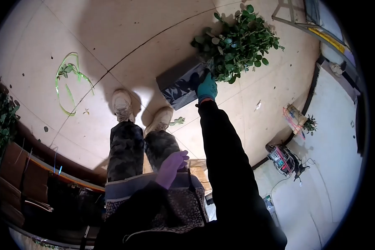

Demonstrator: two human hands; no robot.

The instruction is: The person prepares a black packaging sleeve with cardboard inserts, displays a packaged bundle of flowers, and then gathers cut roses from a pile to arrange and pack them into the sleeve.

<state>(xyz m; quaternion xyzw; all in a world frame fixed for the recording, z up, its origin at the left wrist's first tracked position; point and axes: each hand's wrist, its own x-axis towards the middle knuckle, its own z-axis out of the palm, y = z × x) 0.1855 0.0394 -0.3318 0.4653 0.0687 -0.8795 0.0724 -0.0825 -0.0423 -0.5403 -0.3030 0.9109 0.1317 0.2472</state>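
My right hand [208,88], in a teal glove, is closed at the end of a dark grey, box-shaped wrapping [177,81] with a leaf-like print on its side. A thick bunch of leafy green stems [241,48] spreads out from that end, just beyond the hand. The fingertips are partly hidden against the wrapping and leaves. My left hand [171,168], purple-looking, hangs in front of my waist over the patterned apron [183,204]. Its fingers are loosely bent and apart, with nothing seen in them.
My shoes [122,104] stand on the tiled floor. A loop of green strap [57,81] and a leaf sprig [178,121] lie nearby. More foliage [0,121] and a shelf [25,179] are at left. A metal frame [291,18] and a device with cables [281,160] are at right.
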